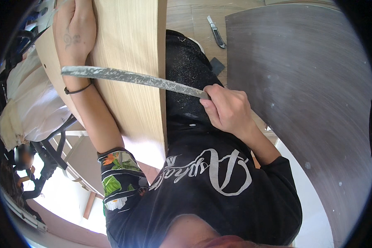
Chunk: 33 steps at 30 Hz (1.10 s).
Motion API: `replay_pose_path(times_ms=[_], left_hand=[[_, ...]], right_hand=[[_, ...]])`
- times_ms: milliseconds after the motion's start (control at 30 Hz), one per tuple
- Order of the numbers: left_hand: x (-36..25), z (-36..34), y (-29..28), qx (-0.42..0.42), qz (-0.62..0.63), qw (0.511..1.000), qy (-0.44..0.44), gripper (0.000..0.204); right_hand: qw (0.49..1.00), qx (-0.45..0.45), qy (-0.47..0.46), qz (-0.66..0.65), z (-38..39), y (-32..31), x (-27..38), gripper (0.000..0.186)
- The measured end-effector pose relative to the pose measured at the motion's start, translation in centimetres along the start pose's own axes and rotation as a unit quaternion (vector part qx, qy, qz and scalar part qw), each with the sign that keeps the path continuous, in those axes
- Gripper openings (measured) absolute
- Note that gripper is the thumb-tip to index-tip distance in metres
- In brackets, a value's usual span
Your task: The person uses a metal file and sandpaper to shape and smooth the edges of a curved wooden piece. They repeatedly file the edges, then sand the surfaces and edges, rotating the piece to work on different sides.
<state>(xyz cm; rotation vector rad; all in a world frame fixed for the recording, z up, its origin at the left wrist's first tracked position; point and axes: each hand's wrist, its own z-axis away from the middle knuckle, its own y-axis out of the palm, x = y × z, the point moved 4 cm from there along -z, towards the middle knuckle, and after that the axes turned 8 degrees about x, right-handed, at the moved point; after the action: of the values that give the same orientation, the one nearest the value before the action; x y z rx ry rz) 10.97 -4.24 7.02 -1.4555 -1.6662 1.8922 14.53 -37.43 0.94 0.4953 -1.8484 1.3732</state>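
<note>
I see the right hand, right of the board, closed on a grey strip reaching crosswise over it toward the left wrist; left hand's grip I can't tell.

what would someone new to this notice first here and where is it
First, the long grey strip in the right hand, crossing the view in front of the pale board. Next, the big dark board filling much of the right side, and the knife on the floor by its upper left corner.
</note>
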Motion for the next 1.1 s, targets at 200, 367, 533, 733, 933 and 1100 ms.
replay_pose_path(times_ms=[200, 367, 533, 733, 933, 1100], left_hand=[[0.8, -1.1, -0.8, -0.029, -0.090, 0.983, 0.156, 0.051], [1.7, -1.0, -0.6, -0.007, -0.070, 0.992, 0.107, 0.045], [1.2, -1.2, -0.5, 0.003, -0.072, 0.995, 0.067, 0.046], [0.8, -0.8, -0.4, 0.008, -0.014, 1.000, -0.009, 0.050], [1.1, -1.0, -0.3, -0.020, -0.033, 0.998, 0.040, 0.047], [1.0, -1.2, -0.7, 0.009, -0.111, 0.989, 0.096, 0.047]], right_hand=[[1.000, -0.004, 0.022, 0.018, -0.4, -0.3, 0.9, 0.021], [0.996, -0.041, 0.064, 0.048, -3.4, -2.0, 0.8, 0.022], [0.997, -0.024, 0.076, 0.016, -3.9, -2.7, 1.3, 0.021], [0.997, -0.006, 0.067, 0.034, -2.7, -2.7, 2.9, 0.022], [0.993, -0.050, 0.090, 0.052, -4.2, -2.5, 2.0, 0.023], [0.994, -0.019, 0.084, 0.069, -4.6, -3.2, 3.2, 0.023]])
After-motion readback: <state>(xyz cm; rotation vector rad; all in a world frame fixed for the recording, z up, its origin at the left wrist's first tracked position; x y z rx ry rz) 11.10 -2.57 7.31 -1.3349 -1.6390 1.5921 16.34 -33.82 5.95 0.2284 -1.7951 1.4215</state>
